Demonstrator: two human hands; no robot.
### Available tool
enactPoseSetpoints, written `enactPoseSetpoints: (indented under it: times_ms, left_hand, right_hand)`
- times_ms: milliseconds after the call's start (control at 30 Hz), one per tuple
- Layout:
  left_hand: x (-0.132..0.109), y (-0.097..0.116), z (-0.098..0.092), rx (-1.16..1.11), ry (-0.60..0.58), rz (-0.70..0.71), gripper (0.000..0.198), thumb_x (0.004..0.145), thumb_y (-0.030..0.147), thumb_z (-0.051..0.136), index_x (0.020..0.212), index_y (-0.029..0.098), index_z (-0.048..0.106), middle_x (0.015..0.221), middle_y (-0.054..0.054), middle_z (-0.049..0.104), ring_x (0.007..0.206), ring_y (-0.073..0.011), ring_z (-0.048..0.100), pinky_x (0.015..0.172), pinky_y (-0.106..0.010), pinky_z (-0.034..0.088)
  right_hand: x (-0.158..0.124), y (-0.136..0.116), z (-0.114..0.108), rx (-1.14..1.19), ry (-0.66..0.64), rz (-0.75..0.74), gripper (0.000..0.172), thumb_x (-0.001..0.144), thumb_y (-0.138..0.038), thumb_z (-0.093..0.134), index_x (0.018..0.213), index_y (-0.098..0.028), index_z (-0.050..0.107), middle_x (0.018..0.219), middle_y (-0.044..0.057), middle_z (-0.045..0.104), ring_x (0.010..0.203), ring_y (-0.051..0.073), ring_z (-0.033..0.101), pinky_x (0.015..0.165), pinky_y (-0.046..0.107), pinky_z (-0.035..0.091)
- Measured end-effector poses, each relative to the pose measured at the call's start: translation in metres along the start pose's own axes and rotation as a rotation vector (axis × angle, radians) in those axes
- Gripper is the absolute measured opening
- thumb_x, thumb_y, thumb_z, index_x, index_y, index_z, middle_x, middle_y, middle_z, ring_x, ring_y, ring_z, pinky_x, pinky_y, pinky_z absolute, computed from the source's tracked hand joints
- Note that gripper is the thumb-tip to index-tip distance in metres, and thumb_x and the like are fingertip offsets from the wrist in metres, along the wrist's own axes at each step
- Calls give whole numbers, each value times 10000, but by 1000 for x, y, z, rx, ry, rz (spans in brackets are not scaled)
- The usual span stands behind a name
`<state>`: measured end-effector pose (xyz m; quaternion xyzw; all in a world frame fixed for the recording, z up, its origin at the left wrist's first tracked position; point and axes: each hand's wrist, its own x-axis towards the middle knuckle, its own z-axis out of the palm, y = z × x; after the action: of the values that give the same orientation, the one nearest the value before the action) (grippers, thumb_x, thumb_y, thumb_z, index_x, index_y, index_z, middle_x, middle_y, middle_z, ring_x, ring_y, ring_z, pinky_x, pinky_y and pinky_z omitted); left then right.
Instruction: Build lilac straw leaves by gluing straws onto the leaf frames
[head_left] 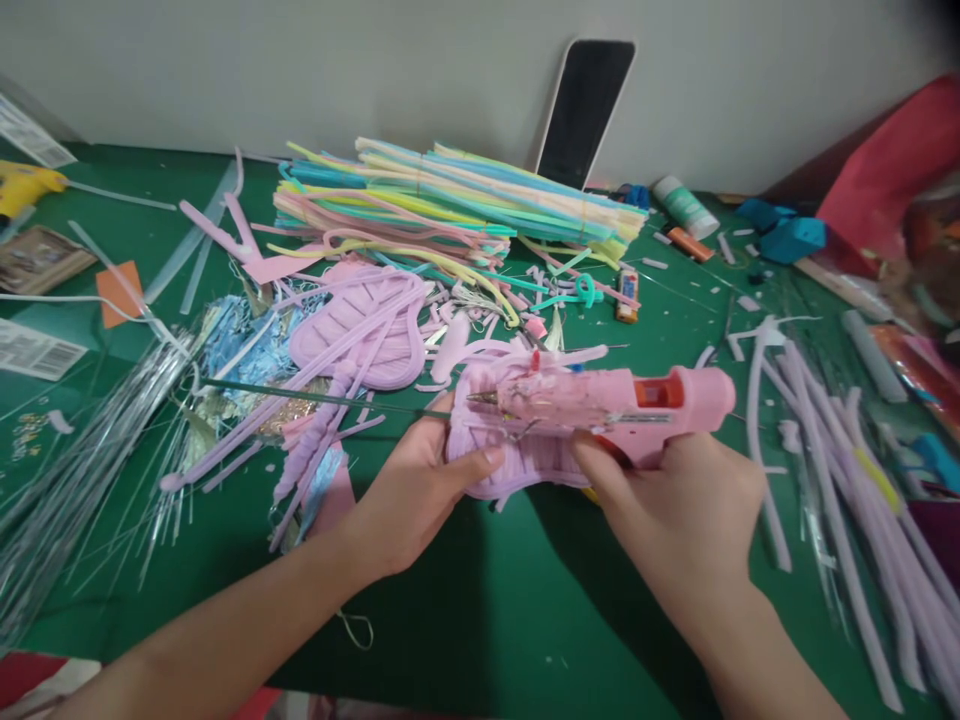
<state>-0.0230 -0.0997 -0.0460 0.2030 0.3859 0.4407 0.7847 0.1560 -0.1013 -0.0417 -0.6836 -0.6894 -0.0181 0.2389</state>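
Observation:
My left hand (pixel 420 490) is closed on a lilac wing-like piece (pixel 480 470) made of pipe cleaners laid side by side, its thumb pressed on the near left edge. My right hand (pixel 682 510) grips a pink hot glue gun (pixel 600 400) with an orange trigger area. The gun's metal nozzle points left, above the piece, and its body hides much of it; whether the tip touches cannot be seen. A thin dark green stem (pixel 322 396) runs left from near my left fingers. Behind lies a similar lilac piece (pixel 360 330) with a wound pipe-cleaner body.
Bundles of pastel pipe cleaners (pixel 450 210) lie at the back, before a phone (pixel 589 110) leaning on the wall. Silvery wires (pixel 97 480) spread on the left, near a yellow glue gun (pixel 30 190). Loose lilac pipe cleaners (pixel 847 490) lie right on the green table (pixel 450 640).

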Motion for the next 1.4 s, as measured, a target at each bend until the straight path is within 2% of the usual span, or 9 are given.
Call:
enactPoseSetpoints:
  times_ms: [233, 500, 633, 867, 1100, 1400]
  left_hand:
    - [0, -1, -1, 37, -16, -5, 297, 779, 108, 729, 1071, 163, 720, 1207, -80, 714, 1197, -273, 609, 997, -364, 480]
    - [0, -1, -1, 22, 12, 0, 367, 751, 103, 753, 1111, 154, 700, 1150, -85, 737, 1154, -271, 635, 1013, -375, 471]
    - [0, -1, -3, 26, 19, 11, 352, 753, 98, 752, 1096, 167, 706, 1130, -67, 745, 1143, -255, 639, 1011, -365, 468]
    - [-1, -4, -5, 74, 46, 0, 218, 761, 142, 754, 978, 144, 729, 995, -74, 774, 1046, -264, 682, 882, -331, 511]
    - [0, -3, -5, 83, 53, 1, 295, 752, 142, 758, 1043, 162, 715, 1043, -67, 764, 1062, -263, 674, 946, -368, 489]
    - [0, -4, -6, 87, 53, 7, 343, 747, 154, 769, 1082, 173, 702, 1080, -66, 756, 1128, -271, 644, 962, -364, 480]
  right_hand:
    - [1, -3, 0, 20, -13, 2, 409, 736, -378, 556, 488, -281, 247, 363, -36, 354, 346, 130, 367, 396, 278, 213]
    - [1, -7, 0, 45, -4, 28, 402, 737, -381, 525, 495, -288, 219, 352, -44, 316, 338, 122, 328, 404, 284, 199]
    - [1, -6, 0, 31, -12, 30, 383, 734, -374, 521, 496, -282, 235, 369, -41, 326, 353, 123, 333, 411, 281, 202]
    - [1, -7, 0, -6, 29, 14, 321, 733, -364, 528, 503, -272, 324, 373, -57, 265, 345, 132, 315, 414, 286, 197]
    - [1, -8, 1, 28, 1, 34, 396, 724, -373, 524, 495, -284, 213, 353, -48, 291, 332, 115, 314, 400, 281, 189]
    - [0, -5, 0, 27, 14, -22, 417, 735, -351, 543, 498, -290, 206, 357, -54, 292, 328, 111, 312, 389, 278, 196]
